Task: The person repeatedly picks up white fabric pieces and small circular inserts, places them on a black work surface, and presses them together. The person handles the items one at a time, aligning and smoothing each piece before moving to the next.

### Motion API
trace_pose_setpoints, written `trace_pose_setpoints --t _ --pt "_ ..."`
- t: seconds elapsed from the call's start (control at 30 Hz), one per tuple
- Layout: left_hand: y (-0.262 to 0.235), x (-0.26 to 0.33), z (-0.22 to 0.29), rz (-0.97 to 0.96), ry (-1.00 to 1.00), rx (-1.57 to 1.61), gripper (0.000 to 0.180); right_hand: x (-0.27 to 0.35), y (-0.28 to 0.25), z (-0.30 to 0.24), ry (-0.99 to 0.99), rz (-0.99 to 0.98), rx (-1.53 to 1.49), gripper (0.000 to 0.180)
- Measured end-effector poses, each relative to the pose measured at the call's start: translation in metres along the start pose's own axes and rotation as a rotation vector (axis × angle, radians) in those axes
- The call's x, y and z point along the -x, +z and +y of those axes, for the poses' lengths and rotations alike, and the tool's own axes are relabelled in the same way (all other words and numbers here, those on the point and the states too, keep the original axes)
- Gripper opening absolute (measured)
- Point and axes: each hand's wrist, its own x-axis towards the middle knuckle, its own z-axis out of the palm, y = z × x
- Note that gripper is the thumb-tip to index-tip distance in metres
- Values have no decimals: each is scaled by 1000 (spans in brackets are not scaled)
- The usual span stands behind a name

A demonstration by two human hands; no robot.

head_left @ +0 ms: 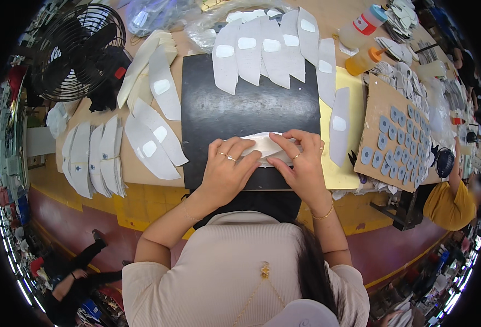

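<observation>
Low on the black work mat (251,114), a white, long curved piece (268,145) that looks like cut fabric is held between my two hands. My left hand (227,166) pinches its left end with curled fingers. At the other end, the thumb and fingers of my right hand (305,158) close on it. The piece looks bent up along its edges; its ends are hidden under my fingers. Beyond my hands, several white curved pieces (250,48) with pale patches overlap along the mat's far edge. More patched pieces (153,139) lie left of the mat.
A black fan (77,52) stands at the far left, near stacked white pieces (93,158). On the right are a cardboard sheet (382,111) bearing several grey-blue patches, an orange-filled bottle (363,61), a larger blue-capped bottle (363,26) and yellow paper (341,177). Other people are nearby.
</observation>
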Motion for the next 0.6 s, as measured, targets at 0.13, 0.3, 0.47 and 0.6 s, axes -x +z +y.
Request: trace_pose_setpoints --t 0.13,0.3,0.47,0.6 --pt "-12 -4 -2 -37 -98 64 39 -3 3 2 -66 -8 -35 26" --pt "-25 6 -22 -121 -198 91 50 0 -13 11 248 82 -512 10" --pt "-22 7 -21 -51 -319 86 47 -27 -23 49 508 295 -517 29" --pt "-24 9 -19 -51 -330 49 36 -39 -25 47 246 205 484 43"
